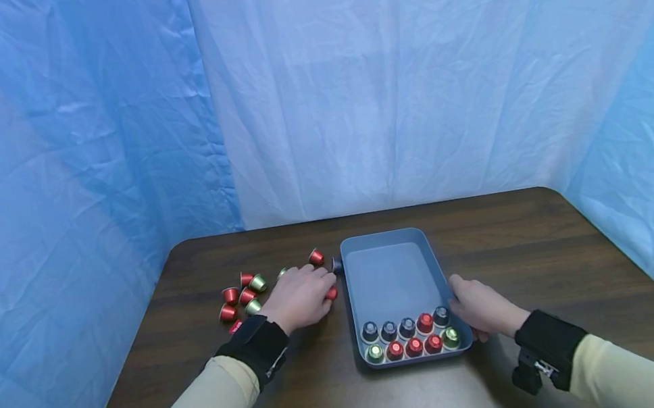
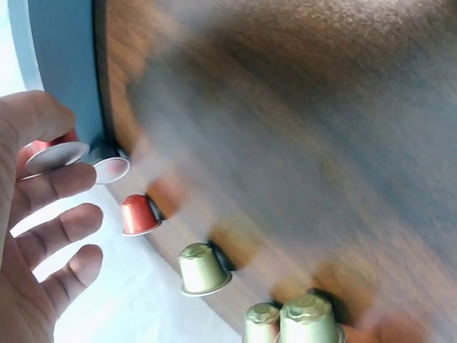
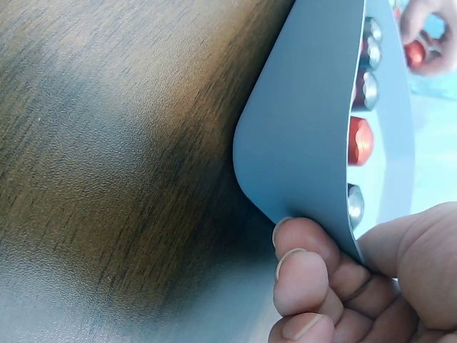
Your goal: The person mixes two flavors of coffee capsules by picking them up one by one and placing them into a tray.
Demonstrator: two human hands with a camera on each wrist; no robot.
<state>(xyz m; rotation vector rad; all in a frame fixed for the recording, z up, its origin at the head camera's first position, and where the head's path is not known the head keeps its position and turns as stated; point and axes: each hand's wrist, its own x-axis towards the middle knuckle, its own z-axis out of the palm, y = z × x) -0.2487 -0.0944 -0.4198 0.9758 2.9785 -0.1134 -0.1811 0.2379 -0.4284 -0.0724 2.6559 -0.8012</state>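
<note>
My left hand [image 1: 301, 295] pinches a red coffee capsule [image 2: 58, 154] between thumb and index finger, just left of the blue-grey tray [image 1: 393, 271]. Its other fingers are spread in the left wrist view. A dark capsule [image 1: 337, 265] lies on its side against the tray's left wall. My right hand [image 1: 483, 307] holds the tray's right wall near the front corner, thumb inside and fingers outside in the right wrist view. Two rows of upright capsules stand along the tray's near end: dark and red ones behind, green and red ones [image 1: 414, 347] in front.
Loose red and green capsules lie on the dark wooden table [image 1: 521, 234] left of the tray, including a red one [image 1: 316, 257] beyond my left hand and a green one [image 1: 258, 282] behind it. Blue and white sheeting [image 1: 398, 86] hangs around the table.
</note>
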